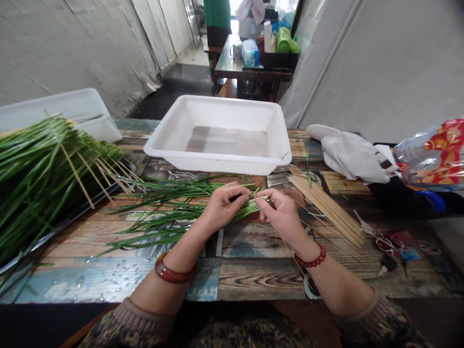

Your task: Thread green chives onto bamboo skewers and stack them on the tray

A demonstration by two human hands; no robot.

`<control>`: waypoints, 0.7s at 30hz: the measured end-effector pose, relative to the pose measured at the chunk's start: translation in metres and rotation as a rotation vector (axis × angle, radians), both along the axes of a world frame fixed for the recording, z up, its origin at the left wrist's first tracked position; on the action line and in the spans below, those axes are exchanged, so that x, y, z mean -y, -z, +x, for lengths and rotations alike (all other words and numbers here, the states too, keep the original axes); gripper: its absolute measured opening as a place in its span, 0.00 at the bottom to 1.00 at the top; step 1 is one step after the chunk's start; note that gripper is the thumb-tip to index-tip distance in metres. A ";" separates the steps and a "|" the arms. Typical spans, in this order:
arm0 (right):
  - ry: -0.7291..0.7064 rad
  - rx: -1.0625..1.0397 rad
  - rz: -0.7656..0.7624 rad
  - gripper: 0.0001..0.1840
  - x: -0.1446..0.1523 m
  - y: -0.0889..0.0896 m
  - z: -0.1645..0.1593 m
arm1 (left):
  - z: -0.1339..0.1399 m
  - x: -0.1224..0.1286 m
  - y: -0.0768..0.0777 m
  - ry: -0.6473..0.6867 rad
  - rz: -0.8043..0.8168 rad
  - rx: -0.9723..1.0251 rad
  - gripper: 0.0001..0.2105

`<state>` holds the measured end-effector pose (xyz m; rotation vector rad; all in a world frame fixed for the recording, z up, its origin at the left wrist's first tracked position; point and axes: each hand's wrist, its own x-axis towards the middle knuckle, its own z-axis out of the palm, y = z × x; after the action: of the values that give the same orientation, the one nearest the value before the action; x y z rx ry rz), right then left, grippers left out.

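Part of the work looks done: at the person's left, a large heap of greens (pixel 32 179) is piled up, with thin sticks jutting from its near right side, so these bunches appear to be already threaded. A metal-edged tray (pixel 81 218) shows beneath the heap.

A smaller portion is in hand. Loose green stalks (pixel 163 212) lie across the surface (pixel 261 280) in front of the person, leafy ends to the left and pale ends to the right, under and between the two hands. The right hand (pixel 284 212) has its thumb and forefinger pinched on the pale ends. The fingers of the left hand (pixel 219 208) are drawn together at the tips, apparently closed on the same stalks; whether a stick is between them is too small to tell.

What remains seems modest on the greens' side, since only these loose stalks lie unthreaded nearby, whereas plenty of bare sticks (pixel 326 208) lie bunched beyond the right hand. A white tub (pixel 217 163) stands just past the stalks.
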<state>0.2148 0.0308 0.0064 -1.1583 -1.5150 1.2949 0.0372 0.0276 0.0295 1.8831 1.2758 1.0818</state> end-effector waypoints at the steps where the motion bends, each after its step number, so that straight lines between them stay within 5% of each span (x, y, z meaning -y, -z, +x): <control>1: -0.003 -0.019 -0.007 0.13 0.000 0.001 0.000 | 0.000 0.000 0.000 0.006 0.000 -0.005 0.08; 9: -0.031 -0.103 0.037 0.24 0.000 -0.001 0.000 | -0.001 0.000 0.000 0.023 0.004 -0.005 0.08; 21: -0.031 -0.094 0.037 0.12 -0.001 0.001 -0.001 | 0.002 0.001 0.004 -0.055 -0.007 0.007 0.07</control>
<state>0.2142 0.0319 0.0050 -1.0402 -1.4872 1.3184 0.0388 0.0267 0.0257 1.8478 1.3328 1.1099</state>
